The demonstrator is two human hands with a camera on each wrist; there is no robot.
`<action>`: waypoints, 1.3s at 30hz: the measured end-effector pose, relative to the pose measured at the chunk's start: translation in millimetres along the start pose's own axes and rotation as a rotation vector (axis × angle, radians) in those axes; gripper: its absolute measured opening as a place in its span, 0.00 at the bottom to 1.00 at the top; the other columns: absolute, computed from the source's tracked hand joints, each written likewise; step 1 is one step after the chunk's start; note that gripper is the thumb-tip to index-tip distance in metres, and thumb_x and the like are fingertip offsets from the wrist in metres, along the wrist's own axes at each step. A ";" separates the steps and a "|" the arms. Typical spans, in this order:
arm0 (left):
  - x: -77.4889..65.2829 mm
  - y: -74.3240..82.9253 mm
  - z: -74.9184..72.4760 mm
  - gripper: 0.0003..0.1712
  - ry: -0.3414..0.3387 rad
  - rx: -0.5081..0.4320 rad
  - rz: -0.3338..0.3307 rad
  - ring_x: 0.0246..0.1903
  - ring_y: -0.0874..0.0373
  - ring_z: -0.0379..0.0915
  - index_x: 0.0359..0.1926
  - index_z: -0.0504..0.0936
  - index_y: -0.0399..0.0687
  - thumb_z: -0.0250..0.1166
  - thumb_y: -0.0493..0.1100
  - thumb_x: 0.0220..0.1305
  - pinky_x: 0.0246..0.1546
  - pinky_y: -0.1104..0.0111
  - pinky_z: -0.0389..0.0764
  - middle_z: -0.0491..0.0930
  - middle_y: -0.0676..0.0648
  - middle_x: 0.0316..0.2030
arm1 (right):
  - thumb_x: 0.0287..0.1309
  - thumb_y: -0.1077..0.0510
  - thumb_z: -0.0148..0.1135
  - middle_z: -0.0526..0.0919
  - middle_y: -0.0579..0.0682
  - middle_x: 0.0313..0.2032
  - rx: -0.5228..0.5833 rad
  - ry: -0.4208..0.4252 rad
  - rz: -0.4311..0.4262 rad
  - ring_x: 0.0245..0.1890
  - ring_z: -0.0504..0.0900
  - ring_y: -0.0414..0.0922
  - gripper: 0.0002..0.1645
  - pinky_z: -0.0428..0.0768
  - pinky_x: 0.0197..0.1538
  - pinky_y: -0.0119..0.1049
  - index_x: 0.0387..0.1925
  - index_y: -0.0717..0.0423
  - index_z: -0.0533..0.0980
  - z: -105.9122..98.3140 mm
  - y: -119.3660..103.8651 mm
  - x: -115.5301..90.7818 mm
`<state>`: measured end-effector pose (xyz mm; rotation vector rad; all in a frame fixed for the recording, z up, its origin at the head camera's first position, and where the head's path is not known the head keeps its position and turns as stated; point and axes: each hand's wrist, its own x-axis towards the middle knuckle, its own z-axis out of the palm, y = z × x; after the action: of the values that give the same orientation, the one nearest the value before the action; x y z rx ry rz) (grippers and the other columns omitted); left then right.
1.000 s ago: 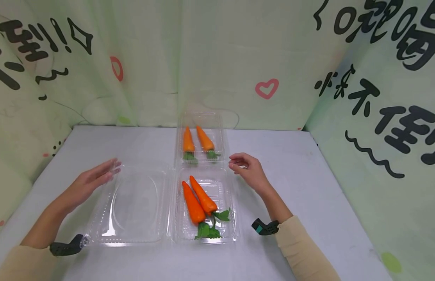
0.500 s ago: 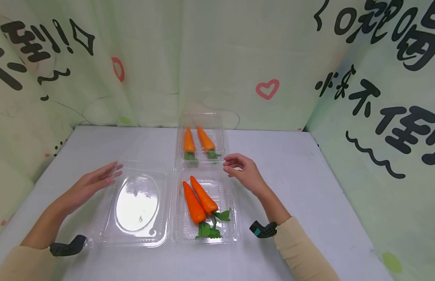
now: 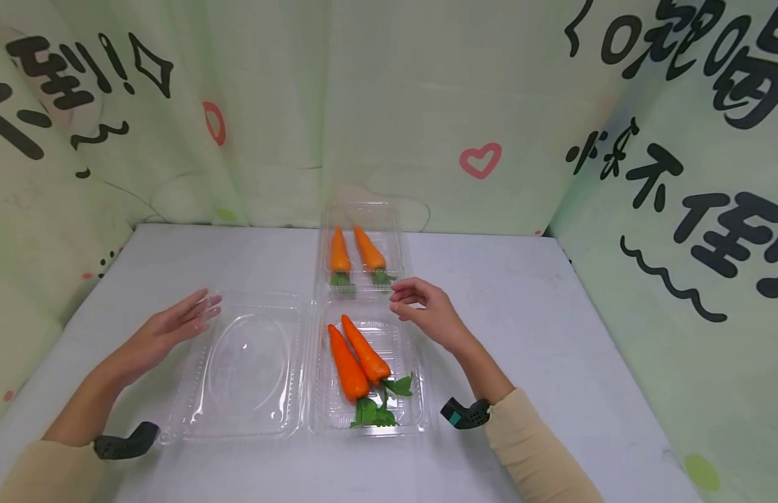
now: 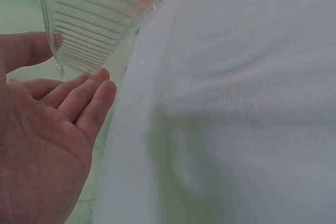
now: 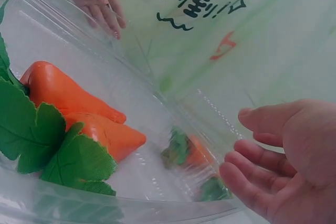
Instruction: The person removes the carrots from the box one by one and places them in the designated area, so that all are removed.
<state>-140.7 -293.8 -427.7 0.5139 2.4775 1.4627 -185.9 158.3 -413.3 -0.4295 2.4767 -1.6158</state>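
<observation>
A clear plastic clamshell box point(image 3: 417, 412) lies unfolded on the table, its lid point(image 3: 251, 363) spread to the left. Inside the base are two orange carrots point(image 3: 348, 367) with green leaves point(image 3: 371, 413). My left hand point(image 3: 165, 328) is at the lid's far left corner; its fingers are fairly straight. In the left wrist view, the lid's ribbed edge point(image 4: 86, 38) sits between my thumb and fingertips. Beside the base's far right corner, my right hand point(image 3: 429, 311) holds nothing, its fingers loosely bent. The right wrist view shows it beyond the carrots point(image 5: 68, 90), palm partly showing.
A second clear box point(image 3: 395, 244) with two carrots point(image 3: 340, 253) stands directly behind the open one, near the table's back edge. The table point(image 3: 521, 335) has a white cover. Green printed curtains point(image 3: 389, 91) enclose it at the back and sides.
My right hand has moved left, closer to the base's far corner. The bright reflection on the lid has flared and faded. The left hand has barely shifted; the carrots stay in place.
</observation>
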 end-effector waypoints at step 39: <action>-0.1 -18.7 15.6 0.42 0.036 -0.002 0.012 0.55 0.93 0.57 0.75 0.43 0.36 0.57 0.41 0.70 0.50 0.90 0.66 0.57 0.26 0.69 | 0.61 0.64 0.62 0.77 0.68 0.53 -0.019 -0.105 0.009 0.52 0.79 0.58 0.23 0.81 0.55 0.41 0.57 0.65 0.71 17.5 -39.4 -11.9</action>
<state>-138.5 -289.7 -451.7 0.5074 2.5041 1.4920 -163.7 132.0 -384.8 -0.4910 2.4154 -1.5264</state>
